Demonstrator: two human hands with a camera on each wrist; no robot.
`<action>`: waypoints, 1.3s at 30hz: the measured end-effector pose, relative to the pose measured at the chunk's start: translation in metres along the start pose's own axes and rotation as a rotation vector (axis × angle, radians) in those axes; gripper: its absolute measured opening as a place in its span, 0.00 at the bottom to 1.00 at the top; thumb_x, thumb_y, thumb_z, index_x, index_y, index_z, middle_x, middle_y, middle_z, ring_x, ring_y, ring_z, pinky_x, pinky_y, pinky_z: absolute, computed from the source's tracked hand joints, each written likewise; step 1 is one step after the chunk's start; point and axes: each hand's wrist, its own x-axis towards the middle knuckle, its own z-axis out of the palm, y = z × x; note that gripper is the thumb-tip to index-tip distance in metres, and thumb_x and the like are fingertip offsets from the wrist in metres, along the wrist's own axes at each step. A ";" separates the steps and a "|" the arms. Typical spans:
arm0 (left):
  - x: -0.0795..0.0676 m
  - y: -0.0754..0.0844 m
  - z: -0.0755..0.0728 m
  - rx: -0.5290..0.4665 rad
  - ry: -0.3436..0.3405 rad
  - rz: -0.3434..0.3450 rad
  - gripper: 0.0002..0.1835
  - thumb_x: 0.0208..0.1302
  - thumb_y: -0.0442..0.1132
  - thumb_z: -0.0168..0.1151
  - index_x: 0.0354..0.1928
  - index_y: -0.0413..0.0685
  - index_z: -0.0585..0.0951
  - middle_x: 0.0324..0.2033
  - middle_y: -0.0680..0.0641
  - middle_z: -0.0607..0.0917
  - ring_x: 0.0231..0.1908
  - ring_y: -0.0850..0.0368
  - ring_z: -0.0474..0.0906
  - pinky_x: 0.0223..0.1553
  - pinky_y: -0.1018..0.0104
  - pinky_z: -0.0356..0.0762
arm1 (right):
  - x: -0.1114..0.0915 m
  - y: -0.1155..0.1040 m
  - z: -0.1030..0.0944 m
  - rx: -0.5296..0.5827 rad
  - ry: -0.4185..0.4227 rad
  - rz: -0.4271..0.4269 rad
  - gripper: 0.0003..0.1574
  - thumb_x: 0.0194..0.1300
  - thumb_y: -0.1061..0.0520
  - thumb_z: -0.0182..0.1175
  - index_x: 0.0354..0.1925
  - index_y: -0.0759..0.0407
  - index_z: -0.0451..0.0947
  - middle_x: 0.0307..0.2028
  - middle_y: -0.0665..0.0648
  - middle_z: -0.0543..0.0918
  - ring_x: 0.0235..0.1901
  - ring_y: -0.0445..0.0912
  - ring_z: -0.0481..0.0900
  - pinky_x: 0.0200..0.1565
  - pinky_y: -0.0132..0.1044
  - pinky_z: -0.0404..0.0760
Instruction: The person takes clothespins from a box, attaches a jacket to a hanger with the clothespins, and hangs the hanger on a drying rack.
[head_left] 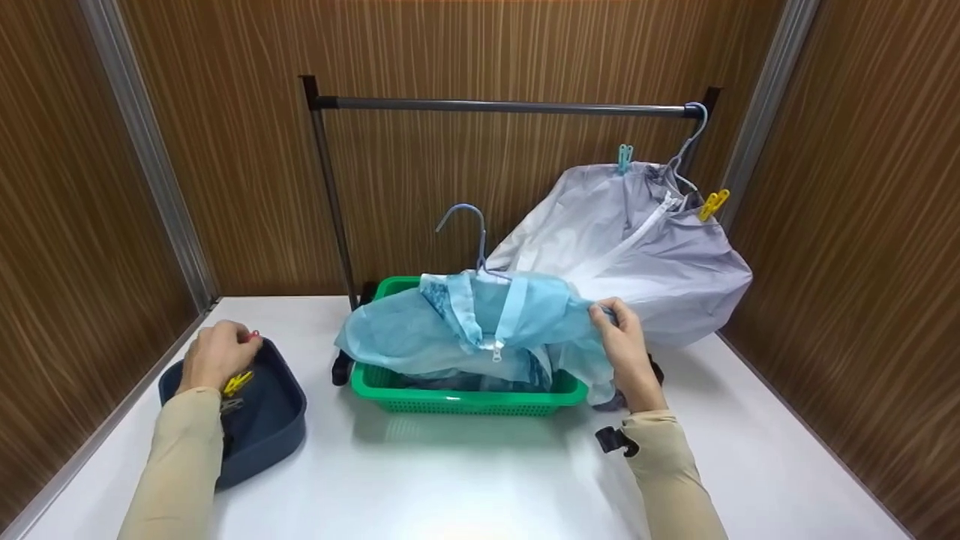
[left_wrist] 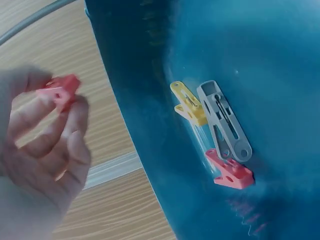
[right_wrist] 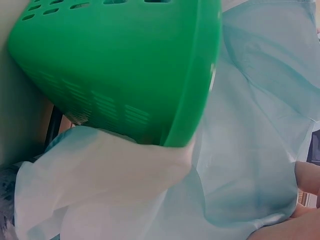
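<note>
nearest us, the white table [head_left: 420,487] spreads out glossy, a bright patch of light on its front part. tan sleeves [head_left: 176,457] reach in over it from both sides. at the left, a dark blue bin [head_left: 262,459] sits on the table, and over its far end our left hand [head_left: 214,356] pinches a red clip [left_wrist: 59,92] between thumb and finger. inside lie a yellow clip [left_wrist: 190,104], a grey clip [left_wrist: 225,120] and another red clip [left_wrist: 232,174].

mid-table we have a green basket [head_left: 465,406], its colour mirrored on the surface. a light blue jacket [head_left: 397,322] lies across it, a hanger hook [head_left: 481,232] rising from the collar; our right hand [head_left: 626,345] grips the jacket's right side.

behind stands a black rack [head_left: 495,106]. at its right end hangs a purple-and-white jacket [head_left: 637,247], with a teal clip [head_left: 625,157] and a second yellow clip [head_left: 714,204] at the top.

farther back, brown wood-grain walls [head_left: 487,45] close us in on three sides, with grey metal strips [head_left: 150,142] at the corners.
</note>
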 end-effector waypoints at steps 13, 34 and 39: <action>-0.002 0.021 -0.003 -0.190 0.386 0.154 0.20 0.70 0.45 0.58 0.55 0.37 0.79 0.36 0.35 0.85 0.33 0.42 0.83 0.33 0.62 0.74 | 0.002 0.002 -0.004 -0.021 0.006 -0.010 0.12 0.76 0.55 0.50 0.40 0.64 0.70 0.34 0.52 0.69 0.38 0.48 0.67 0.45 0.42 0.67; -0.009 0.108 -0.001 -0.318 0.376 0.389 0.18 0.67 0.36 0.62 0.57 0.40 0.78 0.43 0.39 0.86 0.43 0.45 0.82 0.34 0.68 0.74 | -0.002 0.003 -0.001 -0.044 0.014 -0.022 0.14 0.76 0.53 0.50 0.41 0.65 0.71 0.33 0.52 0.69 0.36 0.50 0.66 0.41 0.40 0.67; -0.015 0.132 0.002 -0.339 0.361 0.451 0.21 0.67 0.36 0.62 0.61 0.39 0.76 0.44 0.39 0.85 0.43 0.47 0.81 0.40 0.56 0.80 | -0.002 0.002 0.001 -0.044 0.027 -0.018 0.13 0.76 0.54 0.51 0.41 0.65 0.71 0.33 0.52 0.70 0.36 0.48 0.67 0.42 0.39 0.68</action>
